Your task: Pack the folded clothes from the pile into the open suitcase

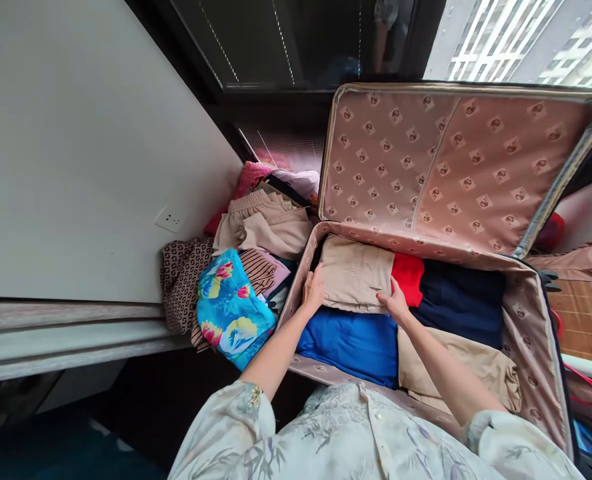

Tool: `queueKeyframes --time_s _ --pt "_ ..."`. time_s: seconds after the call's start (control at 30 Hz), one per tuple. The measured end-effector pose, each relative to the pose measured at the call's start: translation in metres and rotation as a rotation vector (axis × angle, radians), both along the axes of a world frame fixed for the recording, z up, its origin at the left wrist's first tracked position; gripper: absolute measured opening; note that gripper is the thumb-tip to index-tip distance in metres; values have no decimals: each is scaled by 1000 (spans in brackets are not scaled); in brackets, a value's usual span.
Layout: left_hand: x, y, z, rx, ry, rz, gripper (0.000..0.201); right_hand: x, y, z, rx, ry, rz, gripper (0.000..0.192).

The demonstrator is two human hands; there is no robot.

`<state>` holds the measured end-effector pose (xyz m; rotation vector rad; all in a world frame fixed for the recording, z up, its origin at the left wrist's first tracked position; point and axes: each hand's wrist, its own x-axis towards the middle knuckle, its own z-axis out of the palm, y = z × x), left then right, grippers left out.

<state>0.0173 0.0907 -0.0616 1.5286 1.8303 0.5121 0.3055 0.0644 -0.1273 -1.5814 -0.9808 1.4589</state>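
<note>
An open suitcase (536, 333) with patterned pink lining lies before me, its lid (451, 160) propped up. Inside, a folded beige garment (356, 270) rests on top of a blue one (349, 343). My left hand (314, 288) presses flat on the beige garment's left edge. My right hand (395, 301) lies flat on its lower right corner, beside a red garment (409, 277). A dark navy garment (463, 300) and another beige piece (476, 367) fill the rest of the case.
A heap of clothes lies left of the suitcase: tan trousers (263, 223), a blue floral piece (231, 313), a striped one (259, 270), a brown patterned cloth (181, 283). A white wall (76, 147) with a socket (170, 219) stands at left. A window (296, 40) is behind.
</note>
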Motion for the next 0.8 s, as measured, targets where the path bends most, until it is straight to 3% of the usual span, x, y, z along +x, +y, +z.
queueKeyframes --time_s 0.2,0.37,0.5,0.67,0.73,0.8 --pt "1 -6 -4 -139 308 -68 72 -14 -12 -16 83 -276 7 90" --pt "16 1 -8 8 442 -190 69 -22 -15 -14 113 -449 52 85" --pt "31 16 -16 141 418 -426 71 -29 -14 5 166 -649 160 85" --pt "43 19 -41 -11 428 -516 81 -58 -9 28 281 -1140 339 82" --pt "40 23 -40 -50 442 -550 82 -72 0 26 338 -1186 456 77" --pt "28 34 -26 -67 438 -617 72 -83 11 19 346 -1193 530 70"
